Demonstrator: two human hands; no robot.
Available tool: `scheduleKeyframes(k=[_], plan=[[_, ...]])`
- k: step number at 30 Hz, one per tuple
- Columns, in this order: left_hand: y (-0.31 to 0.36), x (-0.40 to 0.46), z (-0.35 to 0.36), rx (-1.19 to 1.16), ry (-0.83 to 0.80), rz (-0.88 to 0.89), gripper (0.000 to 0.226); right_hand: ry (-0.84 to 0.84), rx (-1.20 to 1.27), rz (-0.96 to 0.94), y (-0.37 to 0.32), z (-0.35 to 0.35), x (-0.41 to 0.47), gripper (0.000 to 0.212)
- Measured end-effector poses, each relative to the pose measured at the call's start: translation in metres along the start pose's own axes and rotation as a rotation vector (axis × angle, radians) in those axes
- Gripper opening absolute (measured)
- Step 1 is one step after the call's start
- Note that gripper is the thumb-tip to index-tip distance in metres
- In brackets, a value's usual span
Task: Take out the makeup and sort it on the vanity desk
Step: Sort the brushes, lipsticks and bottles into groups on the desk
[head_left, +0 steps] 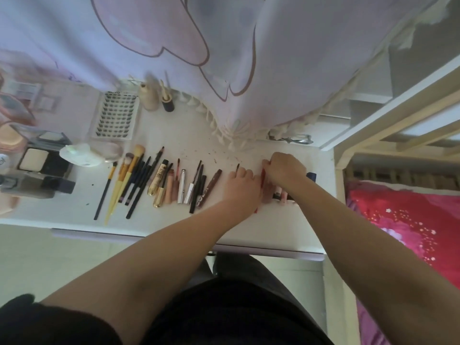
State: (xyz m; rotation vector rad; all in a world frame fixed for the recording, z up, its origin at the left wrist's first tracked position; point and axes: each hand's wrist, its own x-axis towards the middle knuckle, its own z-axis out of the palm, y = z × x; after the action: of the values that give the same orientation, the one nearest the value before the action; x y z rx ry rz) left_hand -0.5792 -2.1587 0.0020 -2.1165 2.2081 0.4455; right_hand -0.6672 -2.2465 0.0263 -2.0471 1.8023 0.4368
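White vanity desk [249, 227] at centre frame carries rows of makeup. Both arms reach forward; left hand [242, 188] curls round a dark pencil [237, 167], right hand [283, 168] pinches a red pencil [262, 178]. Gold tube [157, 181] lettering unreadable.

Legible text is appearing on one item only: a gold and black mascara tube [159, 181], lying among the brushes left of centre, is showing blocky dark lettering on its gold band, too blurred to spell out.
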Motion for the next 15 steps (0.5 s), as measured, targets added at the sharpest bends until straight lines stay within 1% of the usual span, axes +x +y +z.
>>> scheduleKeyframes(k=[3,6,11,15], plan=[[0.001,0.005,0.003,0.022,-0.005,-0.025,0.032,0.018,-0.093,-0.051,-0.007,0.004,0.004,0.03],[0.0,0.006,0.006,0.014,0.004,-0.038,0.032,0.034,-0.123,-0.076,-0.01,0.004,0.007,0.025],[-0.008,0.002,0.007,0.011,0.003,-0.055,0.026,0.076,-0.076,-0.104,-0.011,0.0,0.005,0.023],[-0.012,0.0,0.008,0.061,-0.055,-0.043,0.031,0.062,-0.025,-0.084,-0.007,-0.007,0.001,0.026]])
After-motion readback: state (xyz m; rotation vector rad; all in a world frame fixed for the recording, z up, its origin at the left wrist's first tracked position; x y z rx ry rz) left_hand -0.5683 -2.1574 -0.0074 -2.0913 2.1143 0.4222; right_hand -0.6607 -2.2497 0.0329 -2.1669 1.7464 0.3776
